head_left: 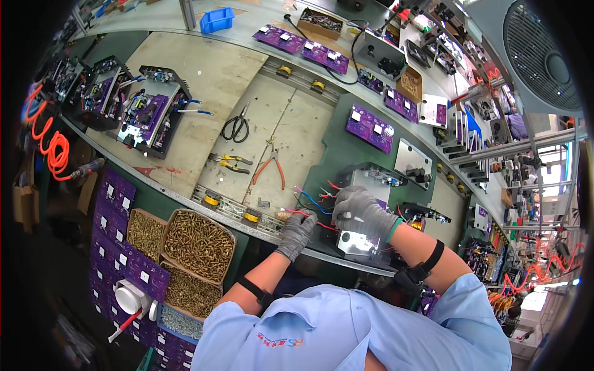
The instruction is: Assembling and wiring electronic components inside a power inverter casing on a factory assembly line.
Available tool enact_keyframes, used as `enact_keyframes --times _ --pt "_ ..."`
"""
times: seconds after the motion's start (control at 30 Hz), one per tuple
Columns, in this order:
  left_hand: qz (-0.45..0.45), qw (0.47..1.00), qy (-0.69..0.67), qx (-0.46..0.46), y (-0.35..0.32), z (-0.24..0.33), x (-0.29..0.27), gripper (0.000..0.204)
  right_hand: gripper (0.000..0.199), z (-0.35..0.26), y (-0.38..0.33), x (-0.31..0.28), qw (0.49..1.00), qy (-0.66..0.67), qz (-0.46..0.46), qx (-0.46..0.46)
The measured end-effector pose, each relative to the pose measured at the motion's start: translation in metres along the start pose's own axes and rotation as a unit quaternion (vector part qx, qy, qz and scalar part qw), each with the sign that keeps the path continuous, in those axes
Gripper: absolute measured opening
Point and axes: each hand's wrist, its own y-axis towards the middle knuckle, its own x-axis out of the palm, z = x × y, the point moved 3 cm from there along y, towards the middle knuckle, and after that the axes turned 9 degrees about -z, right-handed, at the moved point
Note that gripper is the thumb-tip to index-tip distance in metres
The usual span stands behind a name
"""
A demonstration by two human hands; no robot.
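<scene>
Both my hands wear grey gloves and work at an open metal housing (357,243) with circuit parts inside. Beside its left end, my left hand (298,232) is closed, its fingertips pinching a red wire (298,211). My right hand (361,212) bends over the housing, fingers curled near the loose wire ends; what they hold is hidden. Blue wires (317,204) and other red ones stick out between the two hands. Left of them lie orange-handled pliers (269,170), yellow-handled cutters (231,162) and black-handled scissors (236,128).
Open housings with boards (150,114) stand at the left. Boxes of brass-coloured screws (199,244) sit below the bench edge, near an orange coiled hose (57,154). Purple circuit boards (369,128) and a silver plate (413,162) lie beyond my hands. A fan (539,55) hangs upper right.
</scene>
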Motion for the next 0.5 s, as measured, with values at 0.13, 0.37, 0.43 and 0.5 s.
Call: enact_keyframes --times 0.13,0.37,0.43,0.5 --pt "-0.038 0.878 -0.417 -0.231 0.006 0.002 0.015 0.021 0.018 -0.002 -0.001 -0.004 0.991 -0.105 -0.012 0.081" --pt "-0.141 0.904 -0.365 -0.174 0.025 0.021 0.011 0.026 0.024 -0.009 0.045 0.004 0.896 -0.329 -0.220 0.200" --pt "-0.159 0.898 -0.380 -0.155 0.012 0.027 0.006 0.031 0.027 -0.004 0.060 0.011 0.850 -0.393 -0.267 0.227" --pt "-0.161 0.973 -0.163 0.003 0.003 0.041 -0.006 0.025 0.028 0.007 0.072 0.018 0.842 -0.385 -0.295 0.234"
